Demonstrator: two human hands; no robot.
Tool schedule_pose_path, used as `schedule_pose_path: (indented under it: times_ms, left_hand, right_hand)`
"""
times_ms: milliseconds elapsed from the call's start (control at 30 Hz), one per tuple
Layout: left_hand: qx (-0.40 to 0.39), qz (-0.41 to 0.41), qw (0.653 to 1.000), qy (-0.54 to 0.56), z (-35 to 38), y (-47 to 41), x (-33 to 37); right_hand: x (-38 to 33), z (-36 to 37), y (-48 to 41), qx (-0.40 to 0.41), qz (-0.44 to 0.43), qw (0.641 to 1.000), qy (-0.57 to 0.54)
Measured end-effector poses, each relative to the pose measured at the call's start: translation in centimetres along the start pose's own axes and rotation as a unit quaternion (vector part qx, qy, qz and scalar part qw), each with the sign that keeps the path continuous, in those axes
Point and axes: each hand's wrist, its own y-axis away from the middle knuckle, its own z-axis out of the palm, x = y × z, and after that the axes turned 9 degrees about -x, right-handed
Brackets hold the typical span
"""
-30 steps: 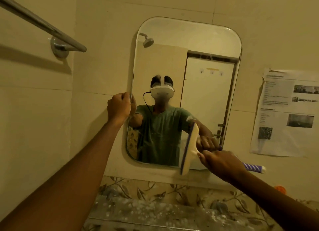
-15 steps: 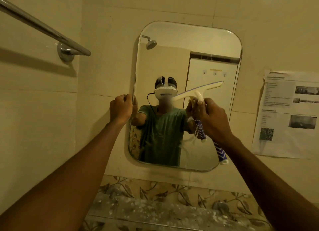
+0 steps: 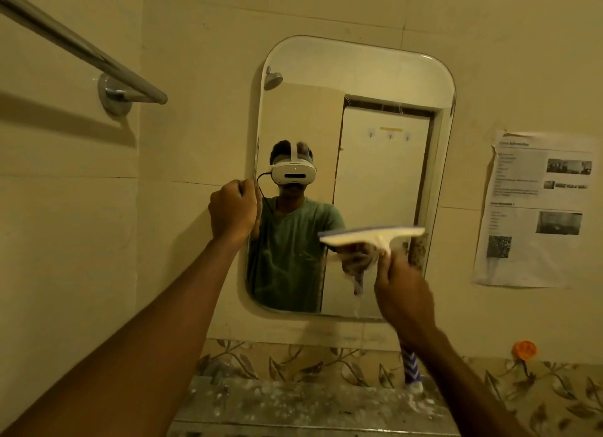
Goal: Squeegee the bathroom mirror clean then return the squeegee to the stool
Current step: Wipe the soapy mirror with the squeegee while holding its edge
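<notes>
squeegee (image 3: 372,235) blade lies level across mirror (image 3: 359,77), handle seemingly pointing down.

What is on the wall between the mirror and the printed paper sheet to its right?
Nothing: the head view shows only bare cream wall tile between the mirror and the paper sheet.

Large cream wall tiles (image 3: 202,77) with thin grout lines cover the walls under dim, yellowish light. At upper left a chrome towel bar (image 3: 81,50) slants across the frame, fixed by a round bracket (image 3: 114,94) and casting a dark shadow (image 3: 65,120) below. At right a wrinkled printed sheet (image 3: 535,208) with small photos is stuck to the wall. Along the bottom runs a leaf-patterned tile border (image 3: 293,361) above a speckled stone ledge (image 3: 293,407). A small orange object (image 3: 524,349), too blurred to identify, sits at lower right.
</notes>
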Motion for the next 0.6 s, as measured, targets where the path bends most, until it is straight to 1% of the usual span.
schedule_pose_path:
  times_ms: [67,167,233,300,400,533,600]
  left_hand:
    - [-0.006,0.010,1.000,0.005,0.0,-0.2,-0.3]
    - [-0.002,0.022,1.000,0.016,0.1,-0.3,-0.6]
    - [0.001,0.028,0.999,0.016,0.1,-0.3,-0.5]
    - [0.001,0.030,0.999,0.016,0.1,-0.2,-0.5]
    - [-0.001,0.026,0.999,0.024,0.3,-0.2,-0.6]
    - [-0.003,0.029,0.999,0.029,0.4,-0.3,-0.8]
    - [-0.002,0.028,0.999,0.029,0.3,-0.2,-0.7]
  right_hand:
    - [-2.4,-2.1,-3.0,0.031,-0.024,0.999,-0.007]
    - [-6.1,-4.2,-8.4,0.059,-0.049,0.996,-0.053]
    - [-8.4,-4.8,-10.9,0.069,-0.059,0.992,-0.083]
    - [-9.9,-4.7,-11.5,0.066,-0.066,0.991,-0.098]
    - [-9.5,-3.0,-9.5,0.027,-0.067,0.992,-0.099]
    - [-5.2,1.4,-4.1,-0.001,-0.037,0.997,-0.063]
    - [-3.1,3.2,-1.6,-0.005,-0.011,1.000,-0.022]
